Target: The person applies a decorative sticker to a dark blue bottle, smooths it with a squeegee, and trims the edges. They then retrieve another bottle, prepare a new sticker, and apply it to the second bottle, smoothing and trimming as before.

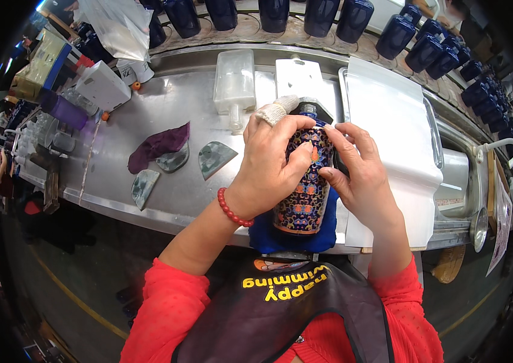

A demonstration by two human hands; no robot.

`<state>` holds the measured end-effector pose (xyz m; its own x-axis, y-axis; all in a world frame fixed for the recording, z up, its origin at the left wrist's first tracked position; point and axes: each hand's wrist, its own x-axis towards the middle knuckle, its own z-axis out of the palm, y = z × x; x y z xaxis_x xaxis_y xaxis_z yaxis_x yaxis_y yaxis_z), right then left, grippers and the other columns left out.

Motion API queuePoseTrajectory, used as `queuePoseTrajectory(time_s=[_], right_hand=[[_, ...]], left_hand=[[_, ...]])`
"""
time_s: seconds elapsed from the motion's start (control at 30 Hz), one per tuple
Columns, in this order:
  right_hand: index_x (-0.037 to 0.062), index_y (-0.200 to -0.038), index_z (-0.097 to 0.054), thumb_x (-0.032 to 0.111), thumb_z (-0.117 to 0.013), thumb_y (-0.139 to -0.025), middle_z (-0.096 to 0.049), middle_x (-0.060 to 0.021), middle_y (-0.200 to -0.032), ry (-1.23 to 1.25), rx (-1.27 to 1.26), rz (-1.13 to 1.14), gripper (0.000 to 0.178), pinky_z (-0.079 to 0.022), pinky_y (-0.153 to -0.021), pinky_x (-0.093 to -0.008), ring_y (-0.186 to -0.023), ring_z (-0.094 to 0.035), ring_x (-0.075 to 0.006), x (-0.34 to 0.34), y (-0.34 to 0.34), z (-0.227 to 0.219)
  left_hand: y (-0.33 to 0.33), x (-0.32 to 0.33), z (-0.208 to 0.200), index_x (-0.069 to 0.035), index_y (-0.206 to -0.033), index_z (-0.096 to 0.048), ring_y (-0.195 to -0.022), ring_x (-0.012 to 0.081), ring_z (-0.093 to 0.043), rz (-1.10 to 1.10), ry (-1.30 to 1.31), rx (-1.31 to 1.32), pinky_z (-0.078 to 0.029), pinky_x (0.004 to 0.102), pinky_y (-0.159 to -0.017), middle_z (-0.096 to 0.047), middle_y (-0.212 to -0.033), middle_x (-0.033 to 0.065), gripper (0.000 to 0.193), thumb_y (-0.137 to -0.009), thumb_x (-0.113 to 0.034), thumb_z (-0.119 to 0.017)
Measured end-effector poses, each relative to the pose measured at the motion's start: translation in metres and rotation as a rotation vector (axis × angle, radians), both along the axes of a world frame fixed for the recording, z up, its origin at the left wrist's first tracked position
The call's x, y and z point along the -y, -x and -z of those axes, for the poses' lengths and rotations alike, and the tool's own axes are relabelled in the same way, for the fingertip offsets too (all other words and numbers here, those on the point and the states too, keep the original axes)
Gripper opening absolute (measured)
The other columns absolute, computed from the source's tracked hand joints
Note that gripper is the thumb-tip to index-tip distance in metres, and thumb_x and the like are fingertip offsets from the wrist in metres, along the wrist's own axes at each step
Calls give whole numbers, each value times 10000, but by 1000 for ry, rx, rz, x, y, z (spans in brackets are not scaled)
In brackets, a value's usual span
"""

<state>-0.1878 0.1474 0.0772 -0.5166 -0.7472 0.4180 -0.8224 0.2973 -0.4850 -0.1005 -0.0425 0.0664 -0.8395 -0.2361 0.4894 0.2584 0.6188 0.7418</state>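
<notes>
A dark blue bottle (302, 202) covered in an orange and gold floral pattern lies on a bright blue cloth (329, 233) at the table's near edge. Its neck points away from me. My left hand (271, 169) grips the left side and shoulder, thumb lying on the pattern; a whitish knit cover wraps one finger. On the other side, my right hand (359, 166) presses fingertips and thumb along the shoulder's upper right edge. Just beyond the neck sits a translucent rectangular bottle (235, 81), beside a white block (299, 78).
Left on the metal table (171, 88) are a purple cloth (158, 147) and several grey-green curved pads (216, 158). White sheeting (389, 139) covers the right side. Plain blue bottles (273, 15) line a curved conveyor behind. A white box (104, 85) stands far left.
</notes>
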Motion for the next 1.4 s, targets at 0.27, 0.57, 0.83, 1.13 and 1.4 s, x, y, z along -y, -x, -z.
queuePoseTrajectory(time_s=[0.27, 0.57, 0.83, 1.13, 1.4], right_hand=[[28, -1385, -571, 206, -834, -803, -540, -211, -1337, 58, -5, 9, 663, -483, -1008, -452, -1202, -540, -400, -3, 2, 2], [18, -1371, -582, 189, -858, -766, -551, -202, -1326, 92, -27, 5, 687, -483, -1004, -447, -1198, -543, -387, -5, 4, 3], [8, -1363, -585, 198, -847, -779, -557, -197, -1319, 94, -53, 8, 667, -484, -996, -441, -1184, -546, -379, -5, 4, 3], [27, -1355, -606, 213, -829, -806, -559, -199, -1320, 92, -23, 9, 621, -492, -985, -436, -1176, -547, -372, -6, 5, 4], [128, -1388, -629, 227, -779, -866, -542, -207, -1354, 36, 62, -31, 552, -506, -978, -438, -1163, -551, -370, -2, 3, 5]], left_hand=[[2, 4, -6, -83, -1131, -710, -1239, 365, -480, -100, 164, -80, -302, 481, -1114, -662, -1205, 185, 292, -851, -128, -642], [-7, 8, -1, -184, -1197, -749, -1424, 330, -355, -183, 623, -149, -177, 520, -1187, -648, -1340, 175, 401, -807, -110, -695], [-4, 9, -1, -200, -1184, -748, -1413, 326, -364, -171, 675, -152, -170, 541, -1189, -639, -1355, 142, 392, -810, -101, -684], [-3, 14, 2, -170, -1197, -734, -1388, 331, -394, -159, 569, -172, -170, 549, -1191, -658, -1301, 149, 412, -805, -65, -658], [-12, 14, 15, -138, -1231, -711, -1332, 312, -461, -151, 542, -186, -196, 562, -1183, -689, -1243, 110, 447, -795, -59, -654]])
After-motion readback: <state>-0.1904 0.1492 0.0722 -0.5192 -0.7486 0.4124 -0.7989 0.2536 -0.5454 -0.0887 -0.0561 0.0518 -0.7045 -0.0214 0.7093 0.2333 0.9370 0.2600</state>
